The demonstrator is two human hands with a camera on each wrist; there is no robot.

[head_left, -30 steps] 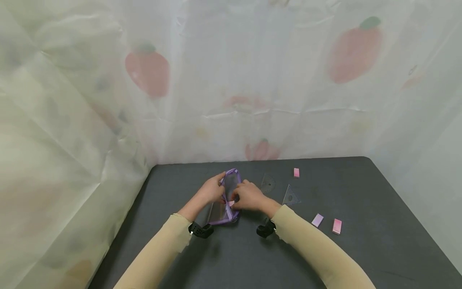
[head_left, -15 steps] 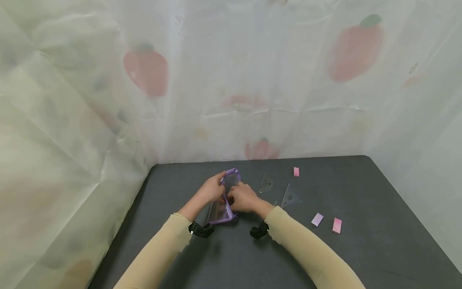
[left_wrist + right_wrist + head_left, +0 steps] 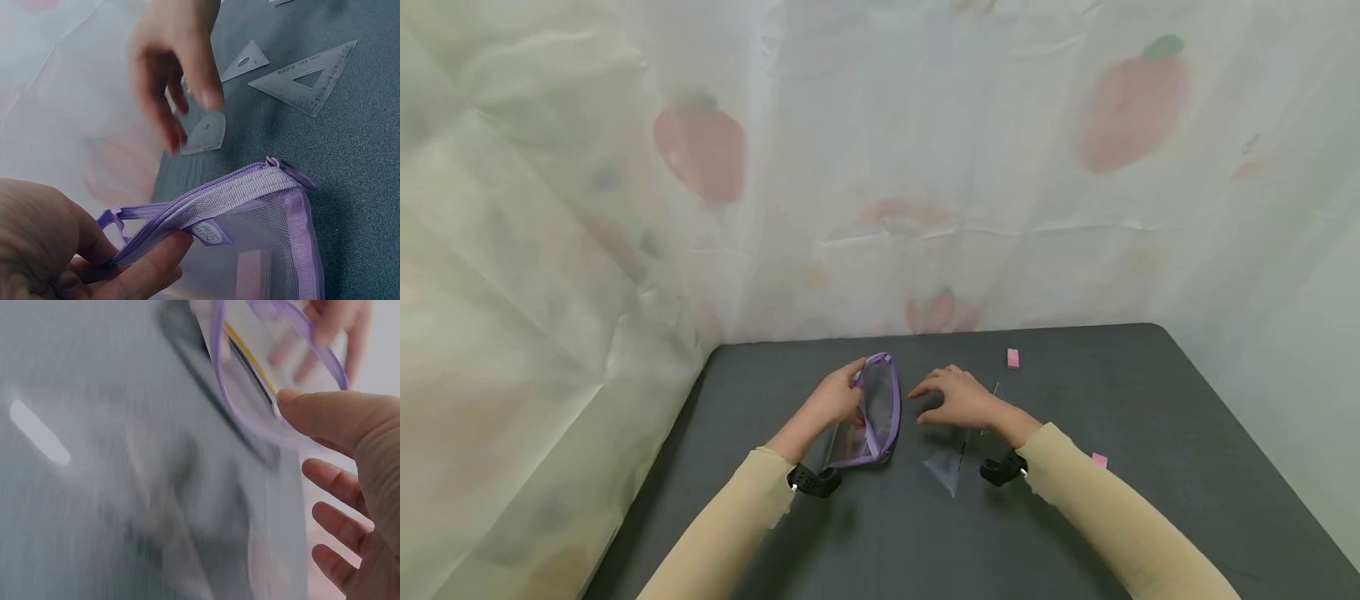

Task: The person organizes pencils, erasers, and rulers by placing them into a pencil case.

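The dark table (image 3: 1075,517) is under my arms, and I place everything from the purple mesh pouch (image 3: 876,408) lying near its far left part. My left hand (image 3: 835,402) sits on the pouch's left side, thumb and fingers pinching the zipper edge. My right hand (image 3: 958,398) hovers just right of the pouch, apart from it, fingers spread loosely and holding nothing. A clear set square (image 3: 947,468) lies on the table right of the pouch's near end, below that hand. A clear protractor (image 3: 206,133) lies beyond the pouch mouth. Far right of the pouch sit two pink erasers, one (image 3: 1012,358) toward the back, one (image 3: 1099,460) nearer me
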